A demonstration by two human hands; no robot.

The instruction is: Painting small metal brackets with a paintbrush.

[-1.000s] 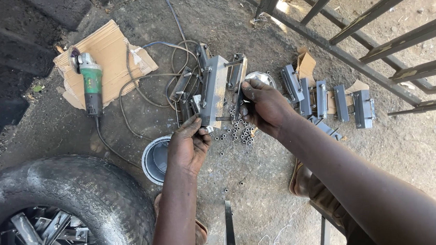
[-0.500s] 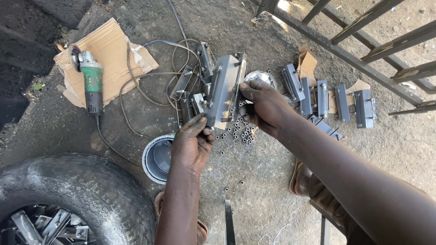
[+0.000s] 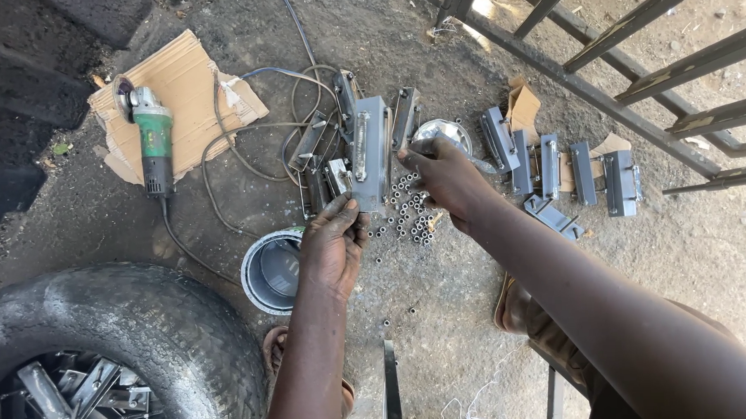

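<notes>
The left hand (image 3: 333, 244) gripped the lower end of a grey metal bracket (image 3: 371, 152), held upright over the dirt ground (image 3: 443, 314). The right hand (image 3: 442, 176) touched the bracket's right edge with fingers curled; whether it gripped anything could not be told. Small metal bushings (image 3: 406, 212) lay scattered just below. A green angle grinder (image 3: 153, 139) rested on cardboard (image 3: 183, 84), well apart to the left.

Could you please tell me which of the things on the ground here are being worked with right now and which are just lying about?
In use: left hand and right hand gripping the grey metal bracket; small metal bushings beneath it.

Lying about: green angle grinder, cardboard, tyre, round tin, row of brackets.
</notes>
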